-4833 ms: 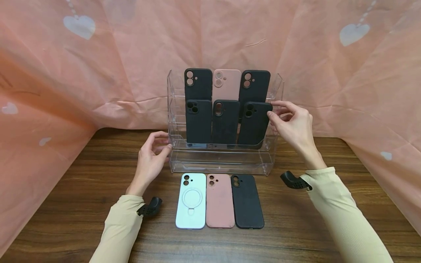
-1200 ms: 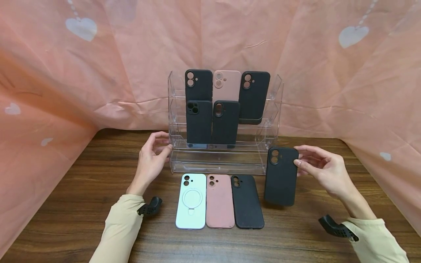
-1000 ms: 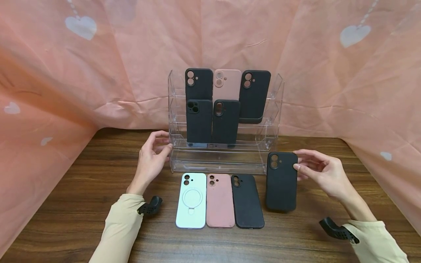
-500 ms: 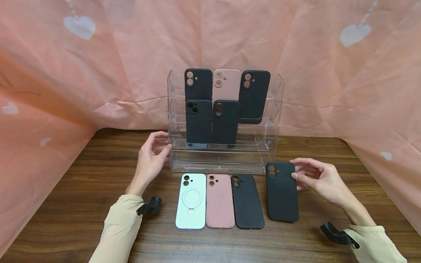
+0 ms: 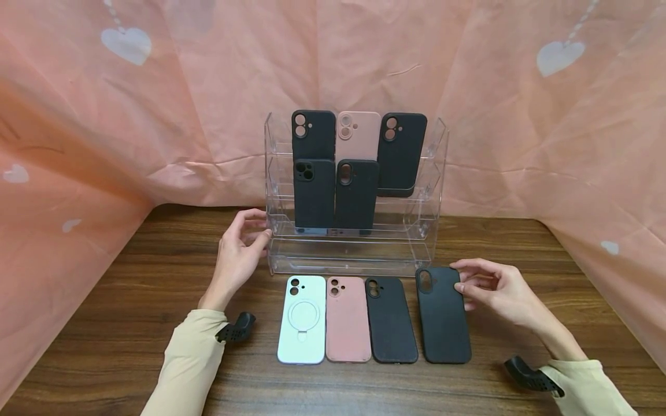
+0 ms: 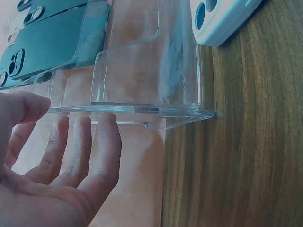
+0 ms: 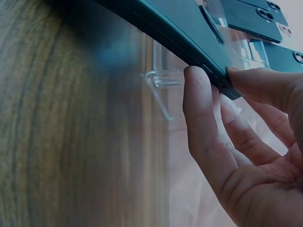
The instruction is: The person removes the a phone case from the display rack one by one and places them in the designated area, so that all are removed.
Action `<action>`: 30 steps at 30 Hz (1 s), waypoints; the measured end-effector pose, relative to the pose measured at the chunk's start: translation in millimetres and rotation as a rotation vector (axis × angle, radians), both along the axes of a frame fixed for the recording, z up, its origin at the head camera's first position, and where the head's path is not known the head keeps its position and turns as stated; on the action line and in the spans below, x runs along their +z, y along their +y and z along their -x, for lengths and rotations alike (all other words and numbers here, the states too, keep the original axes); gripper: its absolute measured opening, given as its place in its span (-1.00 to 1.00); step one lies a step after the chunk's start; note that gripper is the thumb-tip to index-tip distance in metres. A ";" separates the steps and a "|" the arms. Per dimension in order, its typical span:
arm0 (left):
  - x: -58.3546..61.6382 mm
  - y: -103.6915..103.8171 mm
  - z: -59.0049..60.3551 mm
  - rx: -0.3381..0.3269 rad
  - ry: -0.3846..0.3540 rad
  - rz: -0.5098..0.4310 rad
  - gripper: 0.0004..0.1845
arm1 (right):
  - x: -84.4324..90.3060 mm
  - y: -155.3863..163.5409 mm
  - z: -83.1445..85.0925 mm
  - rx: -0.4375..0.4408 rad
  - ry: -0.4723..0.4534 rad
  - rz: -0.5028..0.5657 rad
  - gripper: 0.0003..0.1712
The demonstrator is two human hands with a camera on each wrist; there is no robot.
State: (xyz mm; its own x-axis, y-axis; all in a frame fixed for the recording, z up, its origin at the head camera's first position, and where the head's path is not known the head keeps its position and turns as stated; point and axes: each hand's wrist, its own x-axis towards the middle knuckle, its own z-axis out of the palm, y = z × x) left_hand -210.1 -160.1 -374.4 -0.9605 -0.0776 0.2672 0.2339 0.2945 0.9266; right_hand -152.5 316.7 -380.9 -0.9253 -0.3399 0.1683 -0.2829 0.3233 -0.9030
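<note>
My right hand [image 5: 491, 289] pinches the upper right edge of a black phone case [image 5: 444, 323] between thumb and fingers. This case lies right of a row on the table: a white phone case [image 5: 307, 346] with a ring, a pink phone case [image 5: 350, 329] and another black phone case [image 5: 392, 329]. In the right wrist view the held case [image 7: 175, 28] tilts, its near edge above the wood. My left hand [image 5: 239, 248] rests relaxed fingertips against the left side panel of a clear tiered display stand [image 5: 346, 266]; the left wrist view shows the fingertips at the panel [image 6: 128, 109].
The stand's back tier bears a black case [image 5: 314, 136], a pink case [image 5: 366, 144] and a black case [image 5: 403, 153]. Two black cases stand in front of them, a left one [image 5: 314, 199] and a middle one [image 5: 358, 199]. A pink cloth [image 5: 218, 104] hangs behind the wooden table [image 5: 119, 312].
My right hand has taken the black case from the stand's right side and lowered it to the right end of the table row. My left hand has stayed at the stand.
</note>
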 end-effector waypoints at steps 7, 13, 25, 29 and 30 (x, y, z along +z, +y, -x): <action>-0.6 -0.5 -0.4 0.000 0.011 0.006 -0.64 | -5.1 -7.2 0.2 -0.023 -0.073 -0.062 -0.57; -0.1 -0.8 -0.5 0.003 0.013 0.010 -0.64 | -7.7 -9.8 2.3 -0.016 -0.123 -0.073 -0.56; -1.3 -0.5 0.0 0.007 0.012 0.009 -0.64 | -12.2 -11.4 5.0 -0.001 -0.229 -0.114 -0.52; -1.2 -0.4 0.1 0.008 0.011 0.007 -0.63 | -12.4 -13.0 5.8 -0.014 -0.267 -0.133 -0.51; -1.1 -0.4 0.2 0.008 0.010 0.007 -0.63 | -12.5 -13.3 6.0 -0.019 -0.274 -0.138 -0.51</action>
State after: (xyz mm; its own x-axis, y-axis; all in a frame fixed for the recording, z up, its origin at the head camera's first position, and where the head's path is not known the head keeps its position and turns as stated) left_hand -210.3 -160.5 -375.4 -0.9571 -0.0829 0.2776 0.2412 0.3028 0.9220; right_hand -158.4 303.4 -393.4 -0.9361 -0.3248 -0.1350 -0.0278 0.4510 -0.8921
